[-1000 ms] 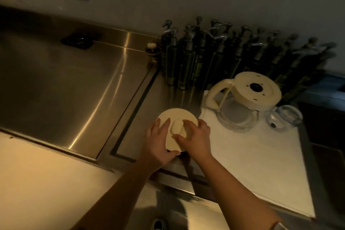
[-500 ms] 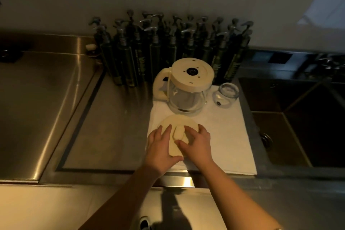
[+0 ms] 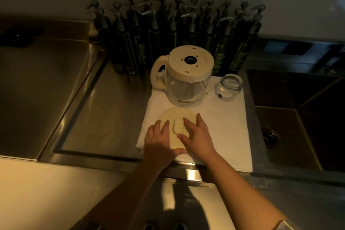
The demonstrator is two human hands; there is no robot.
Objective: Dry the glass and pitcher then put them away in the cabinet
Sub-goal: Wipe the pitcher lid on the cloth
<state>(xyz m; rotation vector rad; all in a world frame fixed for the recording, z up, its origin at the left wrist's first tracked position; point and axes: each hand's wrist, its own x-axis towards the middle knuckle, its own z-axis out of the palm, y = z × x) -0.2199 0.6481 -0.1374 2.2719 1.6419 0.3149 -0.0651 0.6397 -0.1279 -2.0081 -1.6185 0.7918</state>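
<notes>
1. Hands first: the left hand [image 3: 161, 139] and the right hand [image 3: 198, 134] both lie on the cream lid [image 3: 176, 118], fingers spread and nearly flat, one either side of its oval knob [image 3: 178, 125]; whether any fingertip hooks under the rim I cannot tell.
2. Lid and hands sit on the white cloth [image 3: 224, 127], so I judge the step to be setting the lid down there, early in the drying work.
3. Pitcher [image 3: 186, 82] stands upside down at the far side of the cloth, just beyond the lid; the glass [image 3: 229, 87] rests beside it to the right, apart from it.
4. Next move likely calls for letting go of the lid and reaching forward for the pitcher's handle [image 3: 157, 74].
5. Room is tight behind, where pump bottles [image 3: 168, 39] crowd close; the sink [image 3: 298, 117] drops away right of the cloth, and open steel counter [image 3: 104, 117] lies left.
</notes>
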